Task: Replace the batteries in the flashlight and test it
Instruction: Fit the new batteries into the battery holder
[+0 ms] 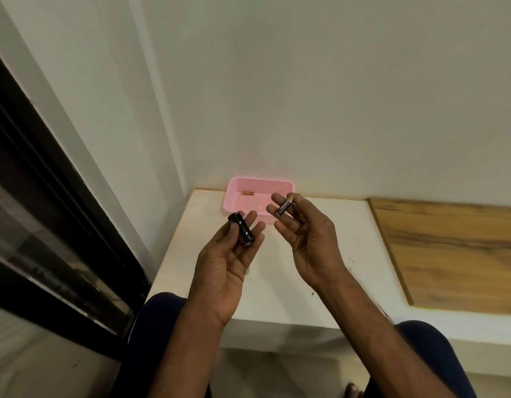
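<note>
Battery in one hand, holder in the other, just in front of the pink basket [232, 196].

Our right hand [303, 239] pinches a battery [284, 207] at mid-body; our left hand [228, 254] cradles the black battery holder [242, 230]. Both look light, rigid and likely slick, so we grip the sides. A spare battery [247, 193] lies inside the basket.

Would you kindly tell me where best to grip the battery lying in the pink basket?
Pinch the battery across its middle, coming from above. It lies flat on its side, alone on the floor of the pink basket, well clear of the walls, so fingers likely fit on both long sides.
</note>
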